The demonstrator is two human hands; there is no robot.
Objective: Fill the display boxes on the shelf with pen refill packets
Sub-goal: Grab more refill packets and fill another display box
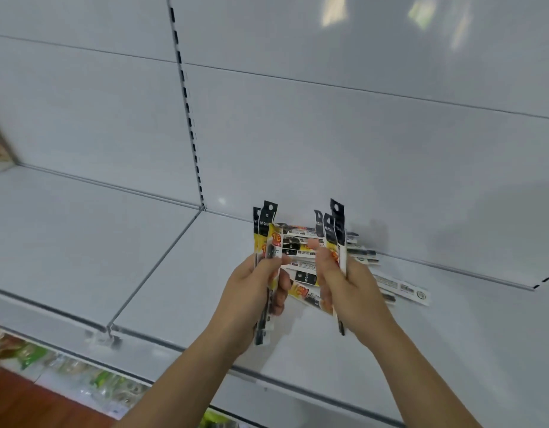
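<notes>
Over the shelf (180, 291) I see both hands clamped on upright packets: left hand (254, 291) grips one bunch (267, 242), right hand (344, 285) another (336, 233). Loose packets (399, 288) lie flat at two o'clock, nearer the right hand. No display boxes visible.

glossy plastic packets (301, 242), smooth painted-metal shelf (180, 273)
</notes>
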